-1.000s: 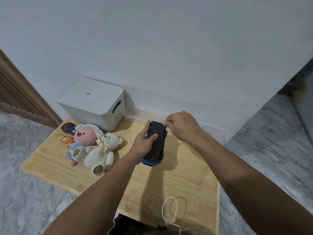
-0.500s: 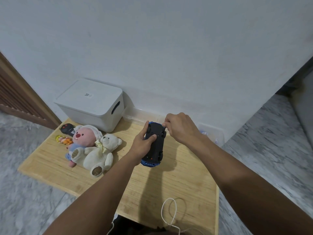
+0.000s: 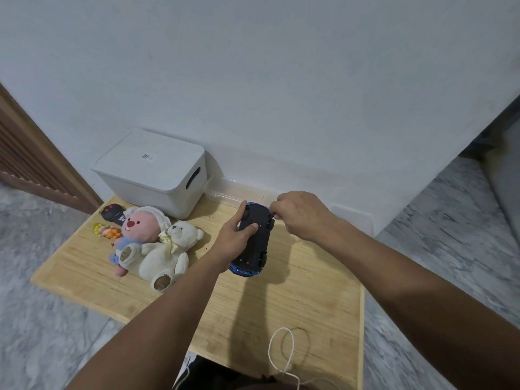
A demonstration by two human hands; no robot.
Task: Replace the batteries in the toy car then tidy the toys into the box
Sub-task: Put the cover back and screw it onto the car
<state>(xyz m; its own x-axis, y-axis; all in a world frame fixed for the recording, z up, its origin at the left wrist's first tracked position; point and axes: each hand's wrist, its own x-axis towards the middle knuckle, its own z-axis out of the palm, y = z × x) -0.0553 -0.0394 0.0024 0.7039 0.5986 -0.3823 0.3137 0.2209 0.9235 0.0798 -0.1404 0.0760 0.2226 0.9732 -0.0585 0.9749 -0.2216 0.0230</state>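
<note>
A blue toy car (image 3: 254, 243) is held upside down above the wooden table (image 3: 309, 299), its black underside facing me. My left hand (image 3: 235, 237) grips the car's left side, thumb across the underside. My right hand (image 3: 299, 213) has its fingers curled at the car's far right corner, near a wheel; what the fingertips hold is hidden. A closed white box (image 3: 153, 171) with a lid stands at the table's back left. In front of it lie a pink plush (image 3: 139, 230), a white teddy bear (image 3: 166, 254), a small doll (image 3: 105, 230) and a black remote (image 3: 114, 215).
A clear plastic tray (image 3: 236, 191) runs along the wall behind the car. A white cable (image 3: 281, 358) loops over the table's near edge. A wooden door (image 3: 33, 167) stands at left. Grey marble floor surrounds the low table.
The view shifted slightly. Both hands keep their hold at the upturned car, with only small finger movement at its far end.
</note>
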